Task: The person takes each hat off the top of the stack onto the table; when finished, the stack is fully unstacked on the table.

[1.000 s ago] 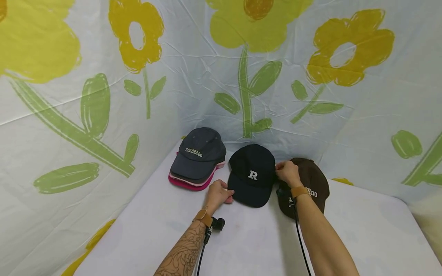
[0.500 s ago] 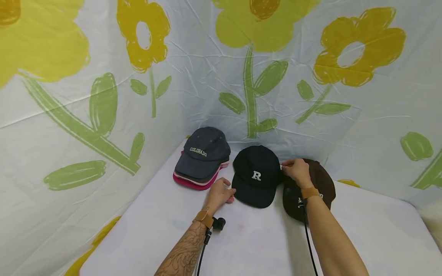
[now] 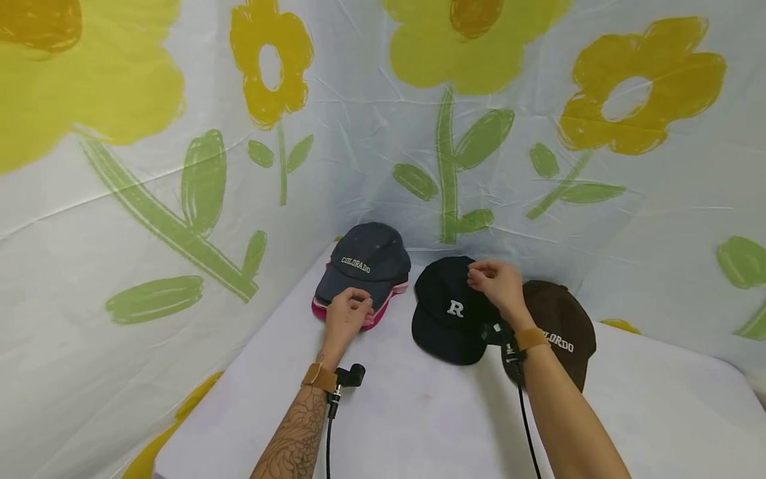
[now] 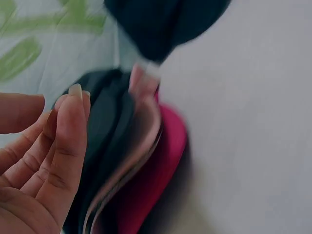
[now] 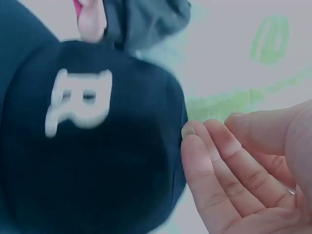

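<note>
A black cap (image 3: 445, 283) with a white letter R lies on the white table, its brim toward me. My right hand (image 3: 497, 285) is over its right side; in the right wrist view the fingertips (image 5: 195, 146) are at the cap's edge, thumb apart, holding nothing. To the left, a dark grey COLORADO cap (image 3: 371, 246) tops a stack with pink caps (image 3: 320, 311) under it. My left hand (image 3: 347, 318) is over the stack's brims, fingers loosely bent with a gap to the thumb in the left wrist view. Whether it touches them, I cannot tell.
A brown cap (image 3: 556, 313) with lettering lies to the right, partly hidden behind my right wrist. Around the table (image 3: 431, 426), a white cloth with printed flowers (image 3: 335, 133) hangs at the back and left. Cables (image 3: 526, 426) trail from both wrist cameras.
My left hand has left the black cap's brim and moved left to the stack. The right hand has come away from the cap's right edge, leftward and up. The view has shifted slightly.
</note>
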The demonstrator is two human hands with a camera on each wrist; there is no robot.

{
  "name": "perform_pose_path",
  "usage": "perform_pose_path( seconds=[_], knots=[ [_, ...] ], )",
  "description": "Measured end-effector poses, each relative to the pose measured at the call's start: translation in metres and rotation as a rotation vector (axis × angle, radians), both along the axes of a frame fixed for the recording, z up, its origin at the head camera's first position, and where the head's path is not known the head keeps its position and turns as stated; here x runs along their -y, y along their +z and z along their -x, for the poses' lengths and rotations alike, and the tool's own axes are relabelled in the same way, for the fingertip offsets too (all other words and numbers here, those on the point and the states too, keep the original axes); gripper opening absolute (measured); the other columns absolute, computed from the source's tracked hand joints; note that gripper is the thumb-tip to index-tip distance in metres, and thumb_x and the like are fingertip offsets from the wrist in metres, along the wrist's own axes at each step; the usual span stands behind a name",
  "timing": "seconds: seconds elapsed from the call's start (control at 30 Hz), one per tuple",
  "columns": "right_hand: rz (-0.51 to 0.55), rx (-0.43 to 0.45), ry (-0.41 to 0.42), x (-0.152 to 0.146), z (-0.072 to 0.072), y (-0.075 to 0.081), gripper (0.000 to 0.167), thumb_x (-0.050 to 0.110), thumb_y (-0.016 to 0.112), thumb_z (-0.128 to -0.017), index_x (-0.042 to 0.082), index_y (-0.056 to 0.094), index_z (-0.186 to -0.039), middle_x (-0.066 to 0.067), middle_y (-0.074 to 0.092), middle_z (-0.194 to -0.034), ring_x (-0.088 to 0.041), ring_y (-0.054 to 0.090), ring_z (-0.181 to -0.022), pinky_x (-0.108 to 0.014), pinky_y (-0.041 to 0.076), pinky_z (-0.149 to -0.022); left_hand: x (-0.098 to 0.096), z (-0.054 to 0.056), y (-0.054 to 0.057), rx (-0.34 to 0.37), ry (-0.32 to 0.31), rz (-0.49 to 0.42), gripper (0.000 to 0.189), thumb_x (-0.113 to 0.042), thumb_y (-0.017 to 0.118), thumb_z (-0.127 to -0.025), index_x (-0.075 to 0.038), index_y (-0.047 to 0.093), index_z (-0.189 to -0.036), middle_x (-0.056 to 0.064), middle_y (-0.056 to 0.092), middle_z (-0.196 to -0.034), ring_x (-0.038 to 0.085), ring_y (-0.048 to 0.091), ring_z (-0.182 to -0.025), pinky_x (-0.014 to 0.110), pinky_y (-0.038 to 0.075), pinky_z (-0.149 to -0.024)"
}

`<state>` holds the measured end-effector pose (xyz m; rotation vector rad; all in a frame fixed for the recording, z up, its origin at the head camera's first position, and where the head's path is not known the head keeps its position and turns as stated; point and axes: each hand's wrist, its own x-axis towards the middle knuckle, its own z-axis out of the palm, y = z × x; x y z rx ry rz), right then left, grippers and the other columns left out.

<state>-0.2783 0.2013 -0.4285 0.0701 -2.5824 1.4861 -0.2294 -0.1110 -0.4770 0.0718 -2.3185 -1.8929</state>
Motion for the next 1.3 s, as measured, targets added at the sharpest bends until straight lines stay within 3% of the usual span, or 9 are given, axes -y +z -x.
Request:
perform_pose_path(
  seconds=[0.2,0.4,0.53,0.7,0.9,1.0,1.17,1.3],
  knots=[
    [0.074,0.025,0.094,0.040,0.016,0.001,0.024,0.008,0.064,-0.100,-0.008,0.068,-0.117,-0.030,0.071,-0.108,-0.018,0.075,-0.084,-0.024,0.062,-0.075,0.043,0.011,0.001,-0.001,0.141,0.019,0.013,-0.007,0.066,-0.097,0.002,0.068,-0.106,0.021,0.074,-0.085,0.016,0.071,-0.063,0.020,0.058,-0.058],
    [0.123,0.161,0.145,0.071,0.035,-0.008,0.028,0.012,0.061,-0.102,-0.006,0.066,-0.123,-0.029,0.069,-0.118,-0.030,0.074,-0.100,-0.037,0.060,-0.088,0.071,0.019,-0.007,0.015,0.247,0.132,0.016,-0.010,0.067,-0.096,0.000,0.070,-0.108,0.019,0.071,-0.088,0.020,0.067,-0.064,0.022,0.049,-0.054],
    [0.157,0.265,0.144,0.086,0.046,-0.015,0.037,0.015,0.059,-0.103,-0.006,0.059,-0.134,-0.030,0.064,-0.128,-0.035,0.069,-0.113,-0.045,0.055,-0.100,0.078,0.027,-0.011,0.045,0.260,0.183,0.023,-0.012,0.067,-0.096,0.003,0.069,-0.113,0.023,0.070,-0.098,0.031,0.067,-0.078,0.033,0.052,-0.063],
    [0.166,0.375,0.116,0.104,0.055,-0.027,0.044,0.019,0.058,-0.103,-0.004,0.053,-0.141,-0.026,0.060,-0.135,-0.033,0.064,-0.121,-0.045,0.051,-0.106,0.082,0.034,-0.017,0.115,0.267,0.190,0.031,-0.014,0.066,-0.096,0.005,0.066,-0.120,0.027,0.069,-0.111,0.038,0.069,-0.096,0.044,0.057,-0.079],
    [0.269,0.429,0.105,0.115,0.057,-0.038,0.048,0.015,0.055,-0.105,-0.007,0.045,-0.146,-0.030,0.052,-0.142,-0.039,0.057,-0.130,-0.047,0.046,-0.112,0.083,0.038,-0.021,0.168,0.260,0.158,0.037,-0.019,0.069,-0.095,0.004,0.065,-0.124,0.027,0.068,-0.115,0.038,0.069,-0.099,0.045,0.057,-0.081],
    [0.325,0.440,0.094,0.116,0.056,-0.040,0.048,0.012,0.053,-0.105,-0.009,0.042,-0.147,-0.032,0.049,-0.144,-0.042,0.053,-0.133,-0.049,0.043,-0.114,0.082,0.038,-0.021,0.161,0.251,0.143,0.040,-0.019,0.072,-0.094,0.004,0.065,-0.125,0.029,0.068,-0.115,0.040,0.069,-0.100,0.046,0.057,-0.082],
    [0.400,0.435,0.028,0.120,0.058,-0.039,0.045,0.014,0.056,-0.104,-0.005,0.049,-0.144,-0.028,0.056,-0.139,-0.036,0.060,-0.126,-0.046,0.045,-0.112,0.081,0.037,-0.020,0.132,0.249,0.079,0.042,-0.016,0.076,-0.091,0.002,0.064,-0.127,0.028,0.067,-0.114,0.038,0.066,-0.099,0.041,0.056,-0.077],
    [0.500,0.429,-0.027,0.123,0.060,-0.035,0.042,0.015,0.061,-0.102,-0.002,0.054,-0.140,-0.017,0.062,-0.128,-0.020,0.068,-0.105,-0.042,0.048,-0.110,0.082,0.036,-0.017,0.123,0.240,-0.002,0.047,-0.011,0.077,-0.089,0.000,0.061,-0.132,0.025,0.062,-0.111,0.030,0.062,-0.090,0.031,0.049,-0.068]
  ],
)
